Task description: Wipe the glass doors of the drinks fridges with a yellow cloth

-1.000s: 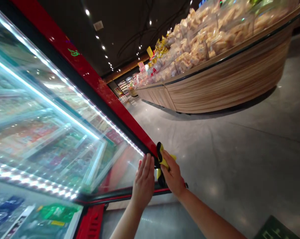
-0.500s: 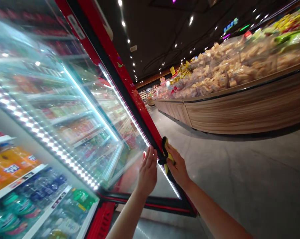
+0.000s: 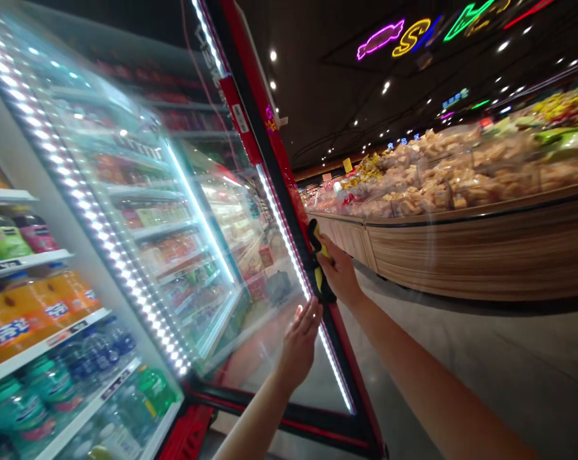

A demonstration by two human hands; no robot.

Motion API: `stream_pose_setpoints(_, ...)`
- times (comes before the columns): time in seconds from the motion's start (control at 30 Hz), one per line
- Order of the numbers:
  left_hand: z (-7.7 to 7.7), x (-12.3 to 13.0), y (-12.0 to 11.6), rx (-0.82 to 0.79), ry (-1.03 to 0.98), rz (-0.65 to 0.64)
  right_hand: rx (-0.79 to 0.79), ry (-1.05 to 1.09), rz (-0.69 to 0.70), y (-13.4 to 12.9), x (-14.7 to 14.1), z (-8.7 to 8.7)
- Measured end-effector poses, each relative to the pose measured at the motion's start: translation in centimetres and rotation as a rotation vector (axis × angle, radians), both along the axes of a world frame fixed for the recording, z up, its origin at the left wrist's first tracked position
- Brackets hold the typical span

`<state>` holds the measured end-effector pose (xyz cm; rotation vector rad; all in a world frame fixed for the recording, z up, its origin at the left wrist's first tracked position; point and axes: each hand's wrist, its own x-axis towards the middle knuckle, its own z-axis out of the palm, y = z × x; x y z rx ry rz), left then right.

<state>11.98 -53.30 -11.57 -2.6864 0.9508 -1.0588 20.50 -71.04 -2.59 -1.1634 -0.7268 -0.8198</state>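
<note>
A glass cooler door (image 3: pixel 289 185) with a red and black frame stands open, a lit strip along its inner edge. My right hand (image 3: pixel 339 271) is closed on a black and yellow object (image 3: pixel 319 265), which lies against the outer part of the door frame. Lower and to the left, my left hand (image 3: pixel 301 345) rests with fingers extended and flat against the inner side of the door edge, near the lit strip.
At the left, cooler shelves (image 3: pixel 49 338) hold orange packs (image 3: pixel 44 306) and teal bottles (image 3: pixel 53 383). A wood-sided display (image 3: pixel 485 255) piled with bagged goods is at the right. Grey floor (image 3: pixel 461 370) lies below it.
The view has tilted and shifted, showing more neon signs above. My right hand and the black and yellow object are higher along the door frame relative to my left hand.
</note>
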Motion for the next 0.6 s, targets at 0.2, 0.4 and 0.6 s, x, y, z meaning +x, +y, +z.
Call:
stream_pose_setpoints(0.2, 2.1, 1.0, -0.3, -0.067, -0.059, -0.038, 0.003, 0.055, 0.055, -0.6, -0.1, -3.7)
stream_pose_setpoints(0.4, 1.7, 2.3, 0.0, -0.059, -0.049, -0.074, 0.062, -0.048, 0.013, 0.3, 2.1, 5.5)
stream_pose_setpoints(0.6, 3.2, 4.1, -0.3, -0.101, -0.179, -0.111, 0.081, -0.051, -0.043, 0.3, 3.0, 5.8)
